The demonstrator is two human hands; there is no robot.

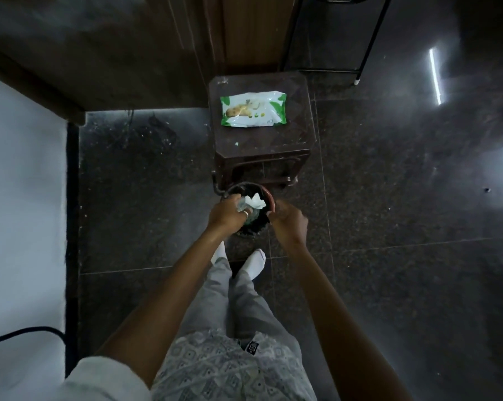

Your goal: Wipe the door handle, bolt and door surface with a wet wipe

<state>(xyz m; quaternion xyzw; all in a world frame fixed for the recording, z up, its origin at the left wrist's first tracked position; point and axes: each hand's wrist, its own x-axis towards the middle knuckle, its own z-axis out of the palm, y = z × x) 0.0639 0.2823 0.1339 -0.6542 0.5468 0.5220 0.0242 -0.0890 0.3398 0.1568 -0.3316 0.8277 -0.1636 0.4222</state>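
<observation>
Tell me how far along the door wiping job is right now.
Wiping looks finished, or between rounds: the left hand holds a crumpled wipe over the bin, with the right hand at its rim. The wipe pack lies on the stool. Handle and bolt are out of view, so what's left can't be judged.

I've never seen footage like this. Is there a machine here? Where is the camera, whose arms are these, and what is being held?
There is no machine. These are a person's two bare arms, filmed by one wide-angle camera worn on the head and looking down, which is why legs and white socks show below. The left hand holds a crumpled white wipe over a small round bin on the dark floor. The right hand is at the bin's rim; I cannot tell whether it grips it. Behind the bin, a brown stool carries a green-and-white pack of wet wipes.
</observation>
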